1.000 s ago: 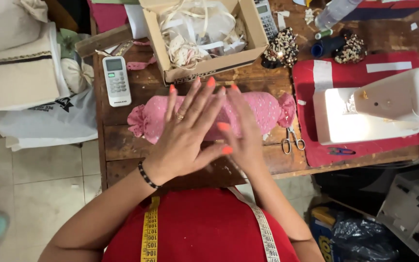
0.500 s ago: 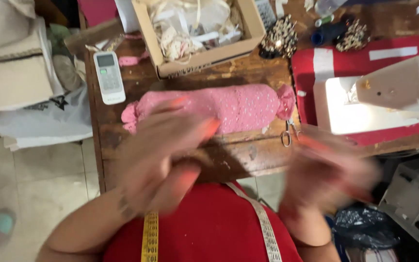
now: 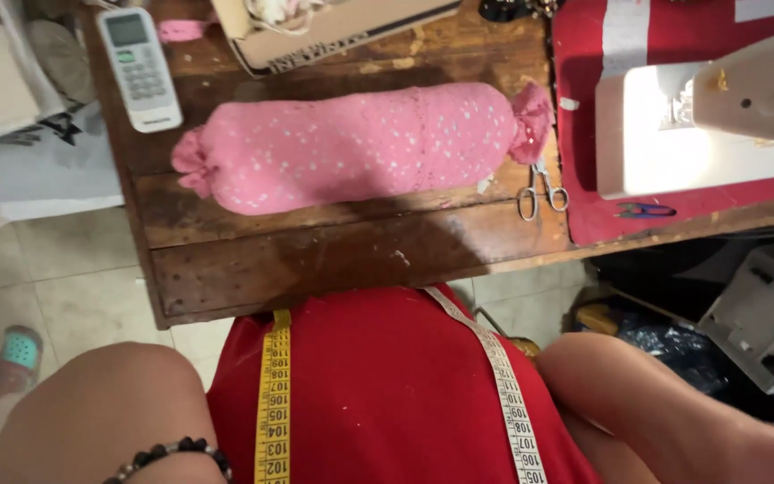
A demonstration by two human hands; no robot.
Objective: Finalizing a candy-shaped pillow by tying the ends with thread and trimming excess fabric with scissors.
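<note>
Pink fabric, dotted with pale flecks, covers a bolster-shaped cushion (image 3: 351,148) that is laid lengthwise on the worn wooden table (image 3: 333,260), its two ends gathered into ruffled knots. Neither hand is seen: only the forearms are shown at the bottom edge, drawn back well clear of the cushion, so how far the fingers are spread and whether anything is held cannot be told. The left forearm (image 3: 100,412) is marked by a dark beaded bracelet (image 3: 172,453) at the wrist, and the right forearm (image 3: 665,403) is cut off by the frame's corner. Between the two arms a red garment (image 3: 387,385) is seen, with a yellow and white tape measure (image 3: 272,403) draped over it in two strands. Beyond the right forearm, just beside the cushion's far knot, small scissors (image 3: 541,190) are laid on the wood. Past these, a white sewing machine (image 3: 718,116) is set on a red cloth (image 3: 584,108). Beyond the left forearm, a white remote control (image 3: 139,67) is placed near the cushion's other knot, and a cardboard box (image 3: 333,31) is set behind the cushion.
</note>
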